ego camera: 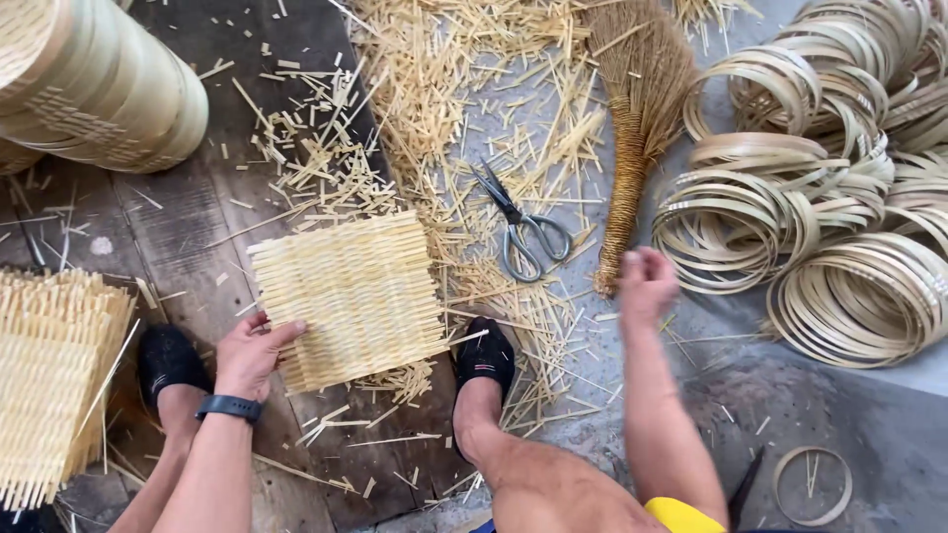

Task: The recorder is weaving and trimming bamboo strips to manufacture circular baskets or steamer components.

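Observation:
A square woven bamboo mat [348, 296] lies flat on the wooden boards in front of me. My left hand [252, 353], with a dark band on the wrist, grips the mat's lower left corner. My right hand [646, 281] is closed in a fist over the floor, right at the lower tip of a straw hand broom [637, 118]; whether it holds anything is unclear. Grey scissors [521, 229] lie open between the mat and the broom. My feet in black shoes [484, 357] rest on either side of the mat.
Several coiled bamboo hoops [790, 207] are piled at the right. A stack of woven baskets [99, 84] lies at the top left, and woven mats [54, 375] at the left. Bamboo scraps [444, 99] litter the floor. One small hoop [812, 484] lies bottom right.

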